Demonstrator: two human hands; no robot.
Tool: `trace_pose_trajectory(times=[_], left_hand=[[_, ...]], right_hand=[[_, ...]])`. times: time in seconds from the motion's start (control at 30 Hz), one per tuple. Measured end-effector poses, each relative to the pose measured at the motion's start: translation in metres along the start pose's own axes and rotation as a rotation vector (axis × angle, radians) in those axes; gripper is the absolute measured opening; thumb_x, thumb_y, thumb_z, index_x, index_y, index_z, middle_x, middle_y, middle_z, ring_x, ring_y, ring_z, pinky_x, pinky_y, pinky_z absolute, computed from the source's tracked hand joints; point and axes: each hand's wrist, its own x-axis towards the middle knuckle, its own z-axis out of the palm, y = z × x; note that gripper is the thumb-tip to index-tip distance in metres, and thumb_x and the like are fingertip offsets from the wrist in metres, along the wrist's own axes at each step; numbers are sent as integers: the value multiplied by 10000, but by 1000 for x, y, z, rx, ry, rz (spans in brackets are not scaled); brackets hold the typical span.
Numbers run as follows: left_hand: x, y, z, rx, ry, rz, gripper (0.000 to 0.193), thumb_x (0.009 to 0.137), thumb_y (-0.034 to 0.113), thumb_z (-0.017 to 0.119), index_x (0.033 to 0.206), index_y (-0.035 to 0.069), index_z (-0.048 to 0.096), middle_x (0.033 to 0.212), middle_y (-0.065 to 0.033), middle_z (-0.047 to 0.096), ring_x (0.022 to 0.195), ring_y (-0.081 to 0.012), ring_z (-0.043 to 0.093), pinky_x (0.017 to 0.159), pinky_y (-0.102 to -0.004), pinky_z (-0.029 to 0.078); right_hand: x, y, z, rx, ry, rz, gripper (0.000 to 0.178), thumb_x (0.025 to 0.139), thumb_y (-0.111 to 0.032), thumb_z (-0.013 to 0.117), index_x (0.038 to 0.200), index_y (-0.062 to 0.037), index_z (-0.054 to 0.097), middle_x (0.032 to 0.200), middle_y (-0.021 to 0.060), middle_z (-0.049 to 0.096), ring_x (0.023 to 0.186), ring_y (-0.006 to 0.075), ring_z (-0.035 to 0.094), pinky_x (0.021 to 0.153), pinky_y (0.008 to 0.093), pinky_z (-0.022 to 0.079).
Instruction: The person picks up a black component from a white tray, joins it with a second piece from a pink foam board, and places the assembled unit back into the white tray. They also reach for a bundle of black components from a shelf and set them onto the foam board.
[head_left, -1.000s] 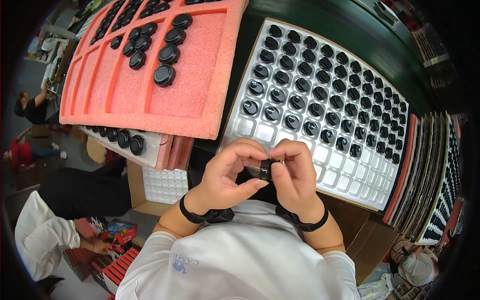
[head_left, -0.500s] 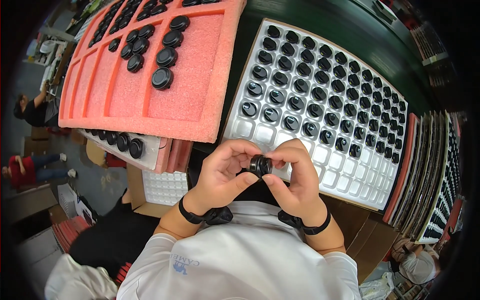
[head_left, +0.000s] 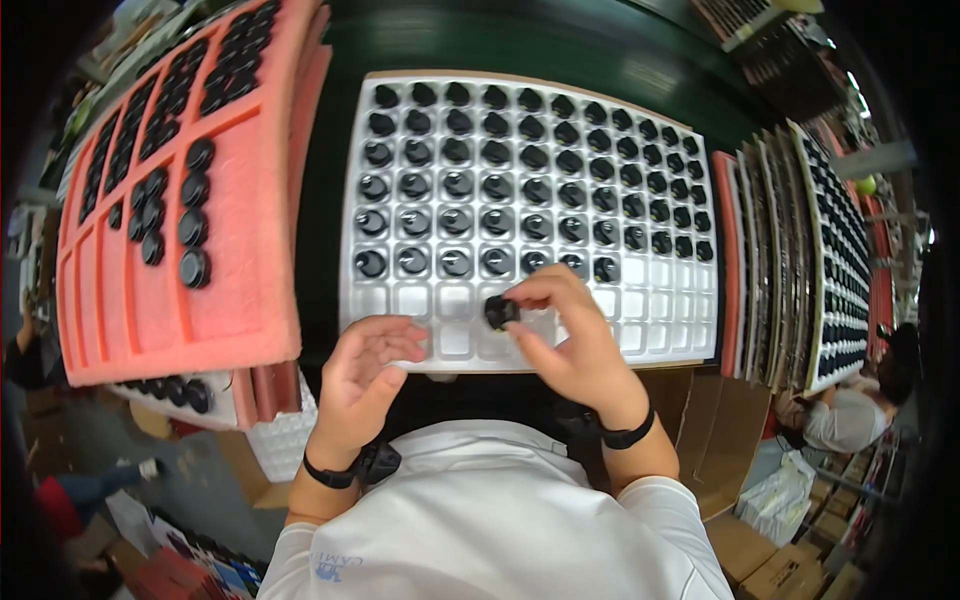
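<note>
Between the thumb and fingers of my right hand (head_left: 578, 350) is a small black round lens-like part (head_left: 497, 313). It is held over the near, unfilled pockets of a white plastic tray (head_left: 411, 299). Several rows of similar black parts (head_left: 456, 186), with shiny tops, fill the tray's farther pockets. My left hand (head_left: 362, 375) is open at the tray's near left edge, fingers loosely curled and apart, holding nothing.
To the left, a pink foam tray (head_left: 245, 335) with dividers carries black round parts (head_left: 194, 225), stacked over more trays. Upright stacked trays (head_left: 775, 260) line the right side. A cardboard box (head_left: 715, 425) is below the white tray's right end.
My hands have separated. The right carries the black part out over the white tray, while the left has let go and opened. The view has shifted, placing the trays farther left.
</note>
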Motion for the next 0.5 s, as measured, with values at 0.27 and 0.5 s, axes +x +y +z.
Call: trace_pose_trajectory(times=[0.27,0.5], left_hand=[[6,-11,-5,176,8,-126,283,858,21,553,1133,-34,510,1079,-89,562,925,-142,536,857,-272,425],[21,-9,-2,171,-32,-140,222,856,-2,544,1078,-21,542,1046,-76,564,917,-133,535,833,-262,426]], right_hand=[[-40,57,-84,-369,286,296,225,787,28,619,997,-11,548,869,67,528,797,160,504,736,263,426],[-39,75,-96,-579,278,325,216,769,-2,643,958,-1,539,856,102,544,780,216,524,696,296,444]])
